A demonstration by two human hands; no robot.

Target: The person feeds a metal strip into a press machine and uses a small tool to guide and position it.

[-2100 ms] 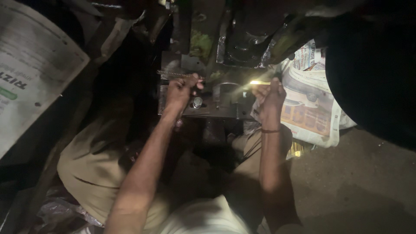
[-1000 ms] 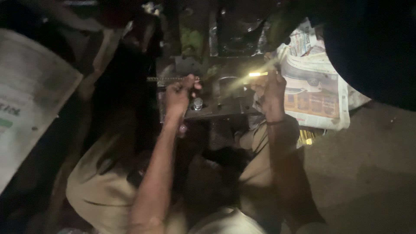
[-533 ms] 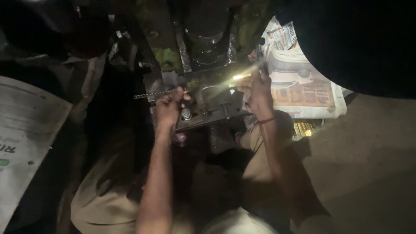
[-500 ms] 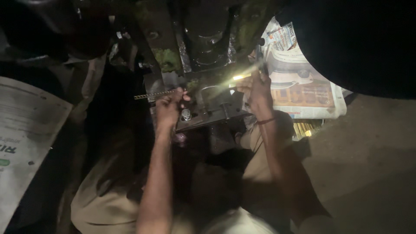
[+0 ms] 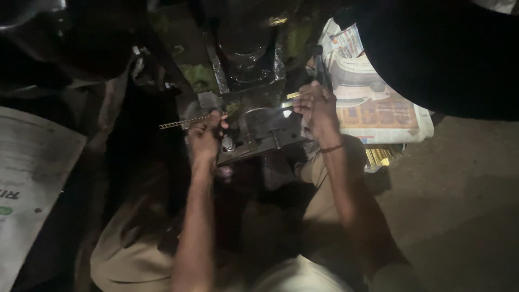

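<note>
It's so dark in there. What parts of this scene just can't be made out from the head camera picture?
- Where the metal strip meets the press: hidden behind the left hand.
- What the right hand pinches: glare washes it out.
- Upper press: lost in shadow, cut off by the top edge.
- Yellow rods: mostly under the newspaper.
- Top right: a black mass, unreadable.

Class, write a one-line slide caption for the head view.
Left hand holds a punched metal strip at a dark press; right hand feeds a brass strip.
</note>
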